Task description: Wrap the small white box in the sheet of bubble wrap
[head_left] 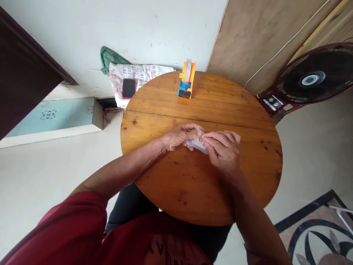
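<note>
Over the middle of a round wooden table (176,184), a small translucent plastic packet (199,144) with pinkish-red marks is held between both hands. My left hand (183,137) grips its left side, thumb on top and fingers curled beneath. On the right side, my right hand (224,149) pinches the packet's upper edge with thumb and forefinger; its other fingers are bent. The fingertips of both hands are close together. What lies inside the packet is too small to make out.
An orange and blue tape dispenser (186,81) stands near the table's far edge. Beyond the left rear edge, a dark phone (128,88) rests on a printed white sack (117,75) beside a green bag (110,59). A large fan (310,79) stands at the right.
</note>
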`<state>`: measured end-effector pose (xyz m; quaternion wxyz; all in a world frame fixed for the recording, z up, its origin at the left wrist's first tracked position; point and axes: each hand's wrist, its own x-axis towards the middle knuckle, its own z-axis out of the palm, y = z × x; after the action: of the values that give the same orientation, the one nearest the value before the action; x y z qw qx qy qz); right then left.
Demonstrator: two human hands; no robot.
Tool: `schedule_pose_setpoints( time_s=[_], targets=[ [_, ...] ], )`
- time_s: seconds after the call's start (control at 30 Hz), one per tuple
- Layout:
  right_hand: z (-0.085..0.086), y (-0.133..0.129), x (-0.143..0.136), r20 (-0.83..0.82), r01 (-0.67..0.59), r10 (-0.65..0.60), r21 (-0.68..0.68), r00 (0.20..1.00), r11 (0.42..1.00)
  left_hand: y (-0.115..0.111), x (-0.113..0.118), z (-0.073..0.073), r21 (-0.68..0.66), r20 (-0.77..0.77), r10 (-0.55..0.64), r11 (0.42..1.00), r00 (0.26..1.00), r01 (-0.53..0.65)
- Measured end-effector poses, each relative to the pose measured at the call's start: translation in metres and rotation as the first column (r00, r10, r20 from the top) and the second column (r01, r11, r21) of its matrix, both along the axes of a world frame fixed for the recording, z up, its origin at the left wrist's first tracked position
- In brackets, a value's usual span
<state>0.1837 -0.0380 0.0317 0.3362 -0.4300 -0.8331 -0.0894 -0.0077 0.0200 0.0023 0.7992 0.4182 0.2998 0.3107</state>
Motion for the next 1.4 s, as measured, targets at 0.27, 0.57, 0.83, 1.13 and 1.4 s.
schedule_pose_setpoints(
  time_s=[0.27,0.57,0.83,1.13,1.4],
  targets=[
    [0.001,-0.002,-0.002,0.048,-0.003,0.0,0.06,0.999,0.998,-0.001,0.0,0.003,-0.025,0.028,0.039,0.999,0.999,-0.038],
    [0.002,-0.003,-0.003,0.037,-0.016,0.015,0.037,0.999,0.999,0.001,0.0,0.002,-0.047,0.049,0.046,0.998,0.998,-0.044],
    [0.005,-0.006,0.001,-0.181,-0.023,0.024,0.005,0.983,1.0,0.002,-0.003,0.009,-0.025,0.052,0.065,0.998,0.997,-0.064],
    [0.0,-0.003,-0.003,-0.072,-0.017,0.014,-0.045,0.997,0.999,-0.001,-0.003,0.008,0.04,0.041,0.04,0.998,0.998,-0.042],
    [0.003,-0.002,0.009,-0.351,-0.047,-0.055,-0.275,0.935,0.96,-0.001,-0.004,0.009,0.04,0.04,0.028,0.999,0.999,-0.03]
  ],
)
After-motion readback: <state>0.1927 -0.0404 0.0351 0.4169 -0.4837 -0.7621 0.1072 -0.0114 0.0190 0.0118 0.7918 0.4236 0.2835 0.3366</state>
